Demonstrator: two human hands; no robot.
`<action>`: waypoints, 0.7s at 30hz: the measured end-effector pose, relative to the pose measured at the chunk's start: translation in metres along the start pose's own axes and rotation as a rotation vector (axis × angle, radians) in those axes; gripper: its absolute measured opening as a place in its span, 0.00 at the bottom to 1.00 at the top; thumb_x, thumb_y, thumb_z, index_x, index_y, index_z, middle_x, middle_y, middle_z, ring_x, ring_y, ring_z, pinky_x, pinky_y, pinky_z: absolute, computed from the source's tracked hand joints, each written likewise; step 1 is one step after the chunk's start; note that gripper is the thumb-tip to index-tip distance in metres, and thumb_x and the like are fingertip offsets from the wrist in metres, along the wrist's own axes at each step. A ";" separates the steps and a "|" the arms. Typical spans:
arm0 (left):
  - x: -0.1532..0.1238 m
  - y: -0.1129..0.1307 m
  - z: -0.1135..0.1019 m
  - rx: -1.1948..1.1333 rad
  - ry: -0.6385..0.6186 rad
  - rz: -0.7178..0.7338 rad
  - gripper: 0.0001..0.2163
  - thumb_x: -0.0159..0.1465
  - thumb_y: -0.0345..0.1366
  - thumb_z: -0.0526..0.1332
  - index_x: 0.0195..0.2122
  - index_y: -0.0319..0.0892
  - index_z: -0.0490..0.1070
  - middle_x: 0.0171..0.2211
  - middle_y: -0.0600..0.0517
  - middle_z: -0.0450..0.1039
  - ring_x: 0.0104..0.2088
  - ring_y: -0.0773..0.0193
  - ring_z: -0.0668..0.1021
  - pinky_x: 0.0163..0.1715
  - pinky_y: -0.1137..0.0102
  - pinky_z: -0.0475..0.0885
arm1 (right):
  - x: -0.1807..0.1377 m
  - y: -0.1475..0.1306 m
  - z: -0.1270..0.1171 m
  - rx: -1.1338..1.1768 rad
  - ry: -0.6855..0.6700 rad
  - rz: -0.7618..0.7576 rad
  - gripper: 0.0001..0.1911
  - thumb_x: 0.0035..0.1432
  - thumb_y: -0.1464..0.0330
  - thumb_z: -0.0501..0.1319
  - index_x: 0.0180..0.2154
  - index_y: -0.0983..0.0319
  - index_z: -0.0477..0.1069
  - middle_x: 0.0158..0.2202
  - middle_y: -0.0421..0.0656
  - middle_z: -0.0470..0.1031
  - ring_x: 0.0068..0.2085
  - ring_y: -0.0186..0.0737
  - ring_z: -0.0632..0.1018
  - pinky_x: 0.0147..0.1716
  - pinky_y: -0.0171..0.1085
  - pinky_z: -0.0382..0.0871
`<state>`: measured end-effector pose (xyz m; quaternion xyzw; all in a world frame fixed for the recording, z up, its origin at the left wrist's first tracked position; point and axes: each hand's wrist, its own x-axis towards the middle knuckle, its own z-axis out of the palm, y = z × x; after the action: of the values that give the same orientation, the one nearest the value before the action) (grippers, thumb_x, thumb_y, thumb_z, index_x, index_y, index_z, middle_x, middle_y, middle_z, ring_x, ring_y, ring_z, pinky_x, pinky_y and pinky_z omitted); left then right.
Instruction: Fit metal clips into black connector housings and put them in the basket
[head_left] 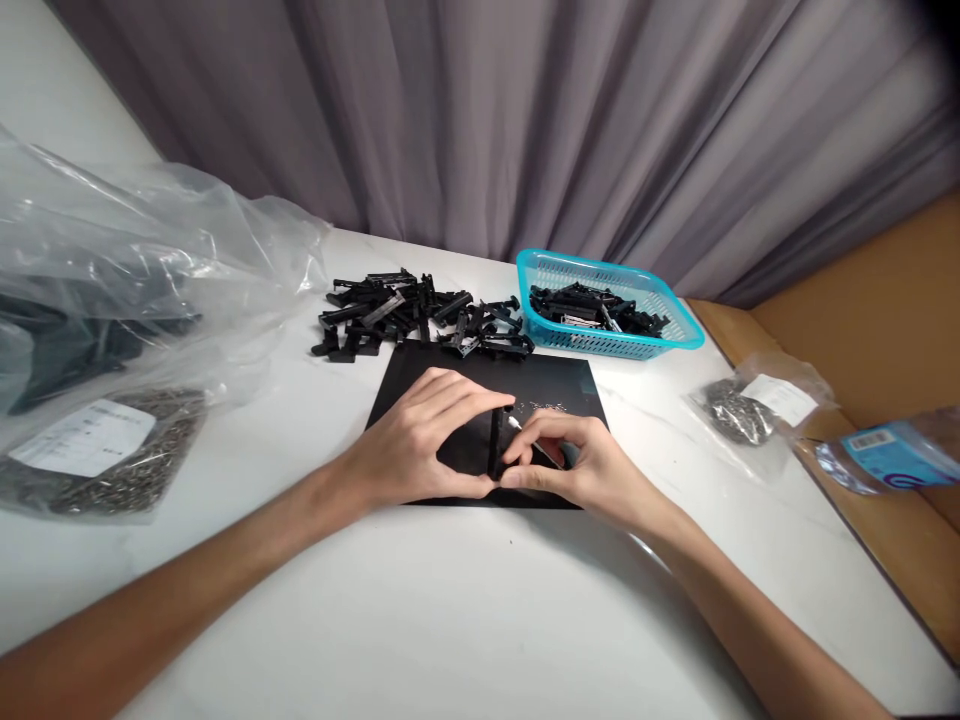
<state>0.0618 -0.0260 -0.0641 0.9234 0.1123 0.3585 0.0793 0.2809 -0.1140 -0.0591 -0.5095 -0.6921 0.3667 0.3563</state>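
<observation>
My left hand (420, 440) pinches a narrow black plastic part (496, 442) standing upright on a black mat (450, 375). Fingers and thumb close on its top and bottom. My right hand (574, 465) is curled against the part's right side, fingertips pressing a small silvery metal piece (516, 423) toward it. A scatter of tiny metal pieces (547, 407) lies on the mat just beyond the right hand.
A pile of black plastic parts (405, 310) lies behind the mat. A turquoise basket (660, 345) with more black parts stands at the back right. Clear plastic bags (112, 300) with parts fill the left. A small bag (739, 410) and a bottle (885, 455) lie right.
</observation>
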 end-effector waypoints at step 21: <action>0.002 0.003 0.007 -0.097 -0.008 -0.170 0.27 0.59 0.39 0.72 0.58 0.42 0.69 0.50 0.46 0.78 0.54 0.51 0.77 0.58 0.55 0.69 | -0.011 -0.013 -0.018 0.070 -0.035 0.083 0.15 0.66 0.55 0.66 0.46 0.59 0.78 0.40 0.42 0.75 0.31 0.33 0.72 0.28 0.33 0.67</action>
<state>0.0684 -0.0287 -0.0668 0.9071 0.1726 0.3515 0.1544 0.2932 -0.1243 -0.0407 -0.5185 -0.6631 0.4142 0.3461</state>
